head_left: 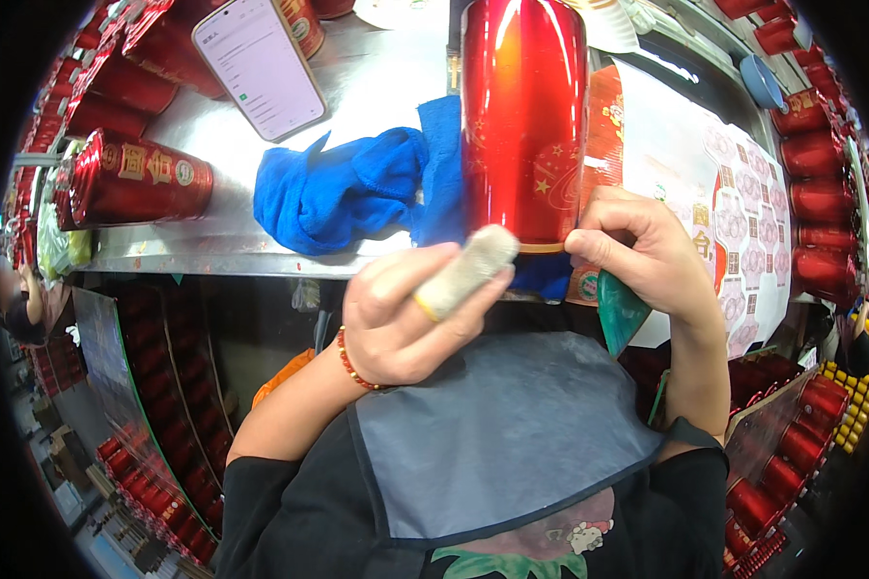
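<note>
A glossy red cylindrical bottle (523,125) with gold stars and a gold rim lies with its rim end toward me, partly over a blue cloth (343,188). My left hand (406,314) is just left of that rim, fingers stretched out and apart; one wears a whitish finger sleeve (468,273) that overlaps the bottle's edge in view. A beaded bracelet circles the left wrist. My right hand (647,251) is closed, its thumb and bent index finger at the rim's right side. From under its palm sticks out a flat green pointed piece (620,311), its upper part hidden.
A phone with a lit screen (261,68) lies on the metal table (222,253) beyond the cloth. Another red bottle (143,180) lies at the left. Printed sheets (671,145) cover the right side. Racks of red bottles (821,203) stand on both sides; a blue bowl (761,82) sits far right.
</note>
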